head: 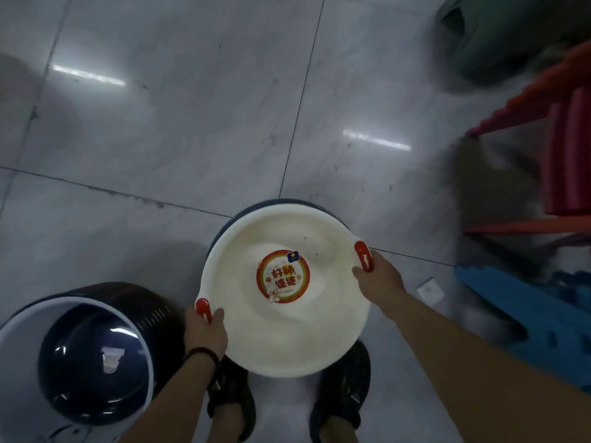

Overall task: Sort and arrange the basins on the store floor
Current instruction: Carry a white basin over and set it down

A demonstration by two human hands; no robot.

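Lower left of frame: dark basins (96, 356) w/ a pale rim, one nested in another, on the floor tiles (160, 123). Prob. grouped there by colour, out of the walking line.

Just right of them: left hand (204, 330), black wristband (201, 352) on the wrist, gripping the white basin (281, 340) at the left-side red handle (203, 307). Thumb over the rim, other fingers hidden below it.

Bottom centre: white basin held about level above the sandals (232, 401), mouth up, round sticker (283, 276) on its bottom facing the camera. Held at opposite handles, likely to keep it flat & steer it down straight.

Dark rim (256, 206) peeking past the far edge of the white basin, seemingly another basin underneath. Touching or apart: can't tell.

Right of centre: right hand (380, 278) clamped on the right-side red handle (363, 255) the same way. Looks like mid-carry or mid-stack, w/ sorting not finished.

Further right: paper scrap (430, 290) on the tiles and a blue plastic piece (527, 321) at lower right. Above that a red-orange rack (569, 161), then a green bundle (499, 33) at upper right, too blurred to identify.
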